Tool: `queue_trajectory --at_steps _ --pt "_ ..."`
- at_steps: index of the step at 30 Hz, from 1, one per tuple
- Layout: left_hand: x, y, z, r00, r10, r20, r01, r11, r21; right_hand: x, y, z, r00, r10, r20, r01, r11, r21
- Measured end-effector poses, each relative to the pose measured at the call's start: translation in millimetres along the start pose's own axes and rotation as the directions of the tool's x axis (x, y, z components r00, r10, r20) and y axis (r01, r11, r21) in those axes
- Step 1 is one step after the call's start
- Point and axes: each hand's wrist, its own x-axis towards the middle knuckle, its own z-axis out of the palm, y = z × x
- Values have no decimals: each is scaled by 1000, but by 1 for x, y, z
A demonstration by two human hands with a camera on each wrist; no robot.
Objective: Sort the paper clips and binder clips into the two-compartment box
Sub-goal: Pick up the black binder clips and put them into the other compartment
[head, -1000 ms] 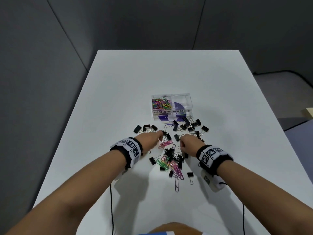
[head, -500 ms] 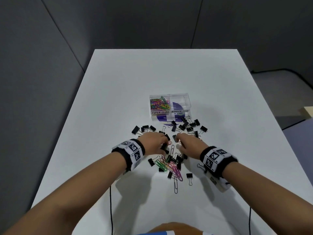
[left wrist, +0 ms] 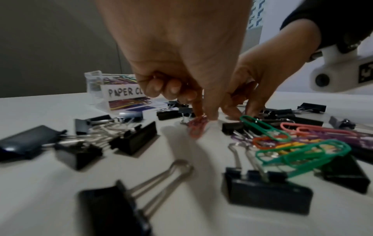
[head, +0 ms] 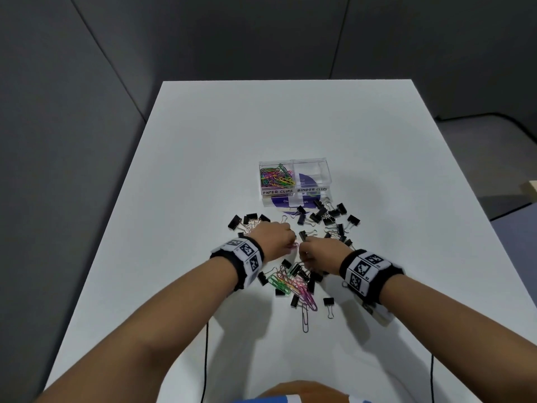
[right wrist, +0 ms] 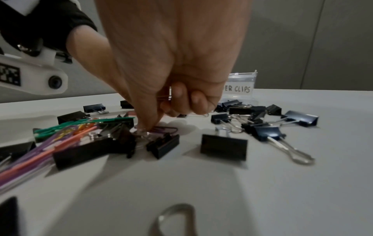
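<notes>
The clear two-compartment box (head: pixel 293 181) stands mid-table; its left part, labelled PAPER CLIPS, holds coloured paper clips (head: pixel 276 177), and its BINDER CLIPS part looks empty. Black binder clips (head: pixel 325 213) and coloured paper clips (head: pixel 293 283) lie scattered in front of it. My left hand (head: pixel 292 242) pinches a pink paper clip (left wrist: pixel 197 126) between thumb and forefinger at the table surface. My right hand (head: pixel 303 257) is just beside it, thumb and forefinger on a purple paper clip (right wrist: pixel 165 129), with another clip's wire showing inside its curled fingers (right wrist: pixel 181 95).
Binder clips (left wrist: pixel 133 138) lie left of my left hand and more of them (right wrist: pixel 224 146) lie right of my right hand. The white table (head: pixel 203 141) has bare surface behind and beside the box. Grey walls surround it.
Both hands have drawn closer together over the pile. The pink clip that lay loose by my left fingers is now pinched in them.
</notes>
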Motion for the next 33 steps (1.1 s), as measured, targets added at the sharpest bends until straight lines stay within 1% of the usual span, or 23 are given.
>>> queue_trajectory --at_steps 5,9,16,19,21,24,27,30,32,33 --pt "10 6 5 997 -73 5 73 997 -7 -6 12 0 996 87 33 -89 994 70" --pt "7 3 11 997 -81 4 81 997 -15 -8 9 0 995 94 43 -98 991 94" --pt "-2 7 12 993 -113 17 114 992 -55 -13 4 5 993 118 27 -119 993 27" --pt "-5 7 16 995 -104 2 104 994 -30 -17 0 3 991 132 1 -132 989 69" --pt "-7 7 19 993 -114 -6 113 993 -35 -19 -1 2 991 134 -22 -132 990 55" --pt "-10 5 22 992 -123 -7 122 988 -94 -24 -6 2 989 126 -75 -124 992 34" --pt "-14 0 19 994 -107 -33 101 984 -150 -26 -9 2 993 109 -46 -104 990 93" --pt "-20 -6 14 991 -87 -98 73 988 -133 -27 -13 3 993 108 -40 -101 984 149" --pt "-26 -12 9 988 -116 -99 97 979 -179 -26 -18 3 994 82 -79 -68 984 165" --pt "-29 -15 6 987 -138 -85 116 968 -224 -24 -21 2 994 65 -87 -52 988 144"
